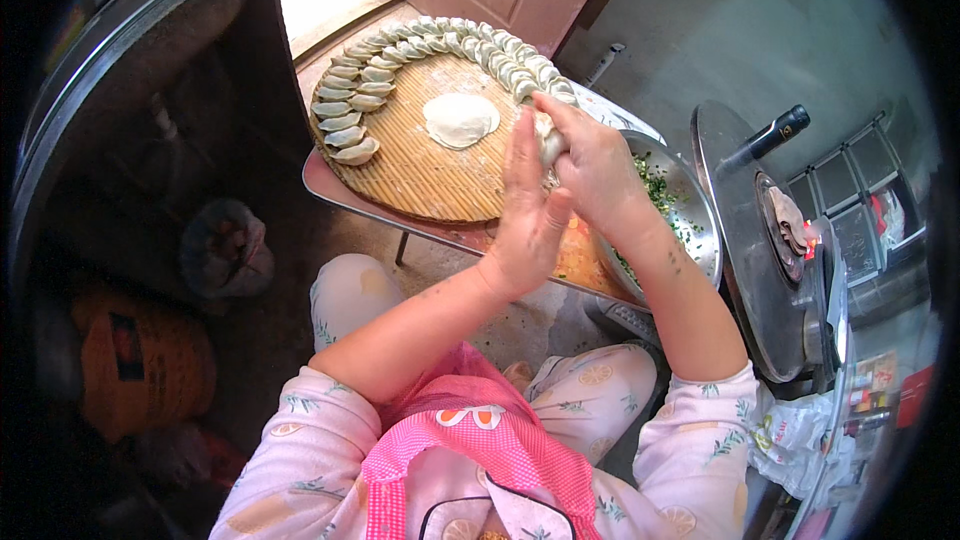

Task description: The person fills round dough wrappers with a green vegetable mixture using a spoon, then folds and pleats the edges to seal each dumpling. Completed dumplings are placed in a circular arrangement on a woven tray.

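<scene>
A pale dough dumpling [553, 142] is pressed between my two hands, over the right edge of a round woven tray [420, 187]. My left hand [526, 202] lies along its left side with the fingers stretched out. From the right, my right hand [600, 161] is curled around it and covers much of it. Rows of folded dumplings [352, 90] line the far and left rim of the tray. Near the tray's middle lies a small stack of round dough wrappers [459, 120]. A metal bowl [712, 240] of chopped green filling [656, 184] is partly hidden behind my right forearm.
The tray and bowl rest on a low folding table [330, 172]. At right stand a large round dark metal lid [720, 165], a dark-capped bottle [780, 127] and a folded cloth [787, 217]. A lined bin [225, 247] and an orange box [146, 360] are on the left.
</scene>
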A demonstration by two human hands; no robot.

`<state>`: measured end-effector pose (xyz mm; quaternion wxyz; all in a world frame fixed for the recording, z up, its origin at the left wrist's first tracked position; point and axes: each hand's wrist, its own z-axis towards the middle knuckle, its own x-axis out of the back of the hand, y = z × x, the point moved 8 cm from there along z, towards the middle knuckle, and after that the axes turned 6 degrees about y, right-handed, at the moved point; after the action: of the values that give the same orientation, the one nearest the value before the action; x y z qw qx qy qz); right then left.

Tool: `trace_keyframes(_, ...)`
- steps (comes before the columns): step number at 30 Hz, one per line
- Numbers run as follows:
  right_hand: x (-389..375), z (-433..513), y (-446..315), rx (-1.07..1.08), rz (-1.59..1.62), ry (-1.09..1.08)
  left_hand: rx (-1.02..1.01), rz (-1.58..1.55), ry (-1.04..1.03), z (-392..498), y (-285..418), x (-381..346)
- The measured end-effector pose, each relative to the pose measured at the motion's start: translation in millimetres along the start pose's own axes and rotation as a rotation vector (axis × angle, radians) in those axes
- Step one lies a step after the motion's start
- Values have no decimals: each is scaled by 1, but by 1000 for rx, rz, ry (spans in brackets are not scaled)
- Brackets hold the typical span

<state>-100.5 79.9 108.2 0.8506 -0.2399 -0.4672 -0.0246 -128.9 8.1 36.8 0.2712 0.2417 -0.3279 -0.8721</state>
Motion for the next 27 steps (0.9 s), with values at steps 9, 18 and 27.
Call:
trace_keyframes(9, -55, 11, 69, -367, -217, -552, 190, 60, 216, 23, -49, 101)
trace_keyframes(18, -70, -1, 68, -182, -428, -562, 52, 669, -316, 11, -31, 76)
trace_keyframes(27, -57, 5, 83, -212, -342, -411, 70, 804, -540, -3, -41, 52)
